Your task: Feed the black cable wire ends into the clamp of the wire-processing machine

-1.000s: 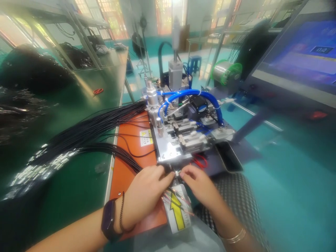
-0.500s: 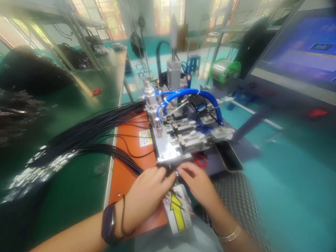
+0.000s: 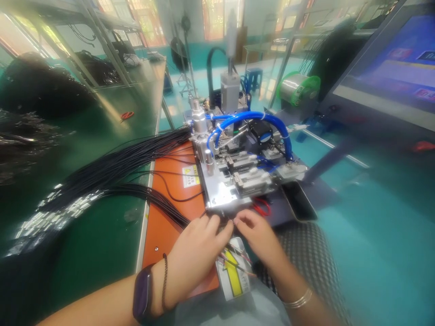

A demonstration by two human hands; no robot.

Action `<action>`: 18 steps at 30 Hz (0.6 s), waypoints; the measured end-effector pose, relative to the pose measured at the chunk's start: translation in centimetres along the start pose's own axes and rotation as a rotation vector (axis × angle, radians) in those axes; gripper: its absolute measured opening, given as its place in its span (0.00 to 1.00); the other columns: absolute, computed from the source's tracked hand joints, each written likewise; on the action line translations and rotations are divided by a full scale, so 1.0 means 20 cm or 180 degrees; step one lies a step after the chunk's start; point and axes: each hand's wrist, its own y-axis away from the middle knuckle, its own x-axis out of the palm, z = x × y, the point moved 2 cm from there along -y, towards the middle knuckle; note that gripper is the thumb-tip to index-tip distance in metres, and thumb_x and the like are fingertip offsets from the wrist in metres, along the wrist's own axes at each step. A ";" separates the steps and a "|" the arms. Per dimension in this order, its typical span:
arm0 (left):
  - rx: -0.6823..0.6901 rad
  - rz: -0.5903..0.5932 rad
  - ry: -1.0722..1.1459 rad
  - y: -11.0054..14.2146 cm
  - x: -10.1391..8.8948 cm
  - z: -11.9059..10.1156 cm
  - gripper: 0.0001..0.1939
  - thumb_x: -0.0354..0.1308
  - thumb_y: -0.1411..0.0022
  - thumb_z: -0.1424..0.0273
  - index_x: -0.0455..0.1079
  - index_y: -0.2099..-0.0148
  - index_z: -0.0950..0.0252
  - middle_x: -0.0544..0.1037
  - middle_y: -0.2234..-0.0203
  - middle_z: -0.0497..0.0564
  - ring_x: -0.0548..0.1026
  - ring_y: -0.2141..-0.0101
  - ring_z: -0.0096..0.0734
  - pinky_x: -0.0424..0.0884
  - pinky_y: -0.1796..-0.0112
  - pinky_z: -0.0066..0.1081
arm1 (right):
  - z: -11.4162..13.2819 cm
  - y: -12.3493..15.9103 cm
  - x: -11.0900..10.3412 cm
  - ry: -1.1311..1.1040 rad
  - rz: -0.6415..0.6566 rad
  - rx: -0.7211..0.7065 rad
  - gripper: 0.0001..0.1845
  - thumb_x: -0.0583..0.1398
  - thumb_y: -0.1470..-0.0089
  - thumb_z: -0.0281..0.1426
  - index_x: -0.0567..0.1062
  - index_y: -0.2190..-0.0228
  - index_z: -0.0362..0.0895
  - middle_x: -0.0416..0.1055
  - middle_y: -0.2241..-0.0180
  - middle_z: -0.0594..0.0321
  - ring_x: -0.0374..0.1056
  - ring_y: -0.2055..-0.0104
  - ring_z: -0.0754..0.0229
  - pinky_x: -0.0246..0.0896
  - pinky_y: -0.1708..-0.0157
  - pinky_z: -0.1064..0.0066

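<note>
My left hand (image 3: 197, 246) and my right hand (image 3: 258, 235) meet fingertip to fingertip at the front edge of a small metal machine (image 3: 238, 176) with blue air hoses (image 3: 251, 120). Both hands pinch the end of a thin black cable (image 3: 176, 217) where its fine coloured wires (image 3: 243, 265) fan out over a white label with a yellow arrow (image 3: 233, 274). A dark watch and cord bracelet ring my left wrist, thin bangles my right. The cable's tip is hidden between the fingers.
A big bundle of black cables (image 3: 112, 170) runs left across the green bench (image 3: 102, 235) and orange mat (image 3: 170, 190). A black tray (image 3: 299, 201) sits right of the machine. Red scissors (image 3: 126, 116) lie far back. A monitor (image 3: 390, 68) and green-edged spool (image 3: 299, 88) stand at right.
Both hands stay pinched together at the machine's front edge, with only small finger shifts. The view has drifted slightly.
</note>
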 end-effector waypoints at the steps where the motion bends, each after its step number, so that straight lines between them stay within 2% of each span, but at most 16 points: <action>1: -0.0022 0.0008 0.0006 0.00 0.00 0.00 0.27 0.51 0.42 0.80 0.55 0.40 0.61 0.67 0.62 0.53 0.68 0.64 0.38 0.70 0.66 0.38 | -0.01 -0.01 0.00 -0.0118 0.0060 0.0080 0.08 0.56 0.47 0.32 0.70 0.76 0.43 0.68 0.76 0.66 0.65 0.72 0.61 0.60 0.71 0.71; 5: -0.0038 -0.0087 0.0009 0.00 0.00 0.00 0.26 0.52 0.41 0.78 0.57 0.41 0.60 0.68 0.62 0.53 0.67 0.64 0.38 0.69 0.65 0.37 | -0.03 -0.02 0.01 -0.0481 0.0096 0.0238 0.08 0.57 0.47 0.33 0.74 0.68 0.43 0.74 0.69 0.62 0.70 0.65 0.58 0.64 0.66 0.69; 7: 0.0061 -0.0249 0.0006 0.02 0.01 0.01 0.22 0.50 0.39 0.78 0.59 0.42 0.62 0.68 0.62 0.54 0.67 0.63 0.38 0.69 0.65 0.37 | -0.03 -0.02 0.01 -0.0645 0.0166 0.0233 0.10 0.57 0.48 0.32 0.76 0.64 0.43 0.76 0.63 0.60 0.71 0.61 0.58 0.65 0.61 0.68; 9: 0.0193 -0.0432 0.0023 0.03 0.01 0.02 0.19 0.49 0.37 0.77 0.61 0.44 0.65 0.69 0.62 0.55 0.67 0.64 0.38 0.69 0.64 0.37 | -0.02 -0.01 0.01 -0.0759 0.0227 0.0196 0.11 0.57 0.48 0.33 0.77 0.65 0.44 0.76 0.62 0.59 0.71 0.59 0.57 0.65 0.58 0.67; 14: 0.0358 -0.0777 0.0024 0.03 0.01 0.04 0.14 0.47 0.36 0.77 0.64 0.48 0.68 0.71 0.62 0.55 0.67 0.65 0.37 0.68 0.64 0.37 | 0.00 -0.01 -0.01 -0.0484 0.0184 0.0143 0.11 0.58 0.48 0.33 0.77 0.64 0.44 0.76 0.61 0.58 0.70 0.58 0.56 0.64 0.58 0.66; 18: 0.0364 -0.0815 0.0009 0.04 0.00 0.04 0.13 0.47 0.35 0.76 0.65 0.50 0.67 0.71 0.61 0.55 0.68 0.64 0.38 0.69 0.64 0.37 | 0.02 -0.02 -0.01 -0.0224 0.0182 -0.0119 0.10 0.57 0.48 0.32 0.77 0.65 0.45 0.75 0.61 0.59 0.69 0.58 0.56 0.63 0.58 0.67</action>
